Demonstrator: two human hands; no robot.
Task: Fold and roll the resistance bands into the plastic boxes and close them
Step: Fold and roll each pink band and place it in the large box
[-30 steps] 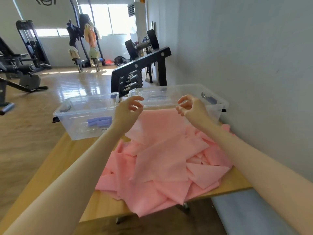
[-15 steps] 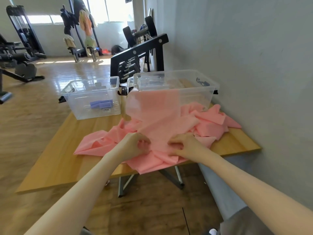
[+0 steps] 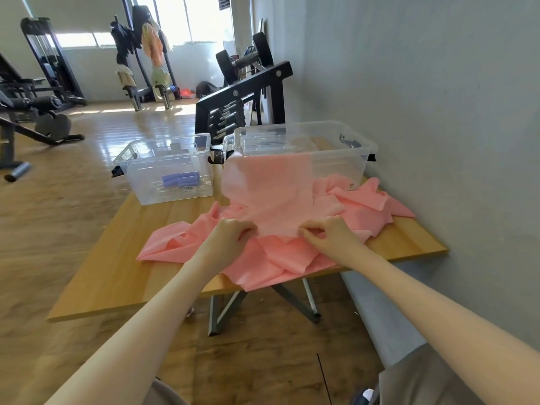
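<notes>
A heap of pink resistance bands (image 3: 280, 252) covers the right half of the wooden table (image 3: 117, 267). One pink band (image 3: 268, 188) is draped from the rim of the right clear plastic box (image 3: 344, 147) down to my hands. My left hand (image 3: 230, 232) and my right hand (image 3: 330, 232) each pinch the near end of this band, about a hand's width apart, low on the heap. The left clear plastic box (image 3: 152, 182) holds rolled purple bands (image 3: 179, 179).
A grey wall (image 3: 438, 112) runs along the table's right side. A black dumbbell rack (image 3: 242, 103) stands behind the boxes. Gym machines (image 3: 35, 92) stand on the wooden floor to the left. The table's metal legs (image 3: 225, 311) show under its near edge.
My hands came down from the box rim to the near part of the heap, drawing the band's end with them. The view pulled back from the table.
</notes>
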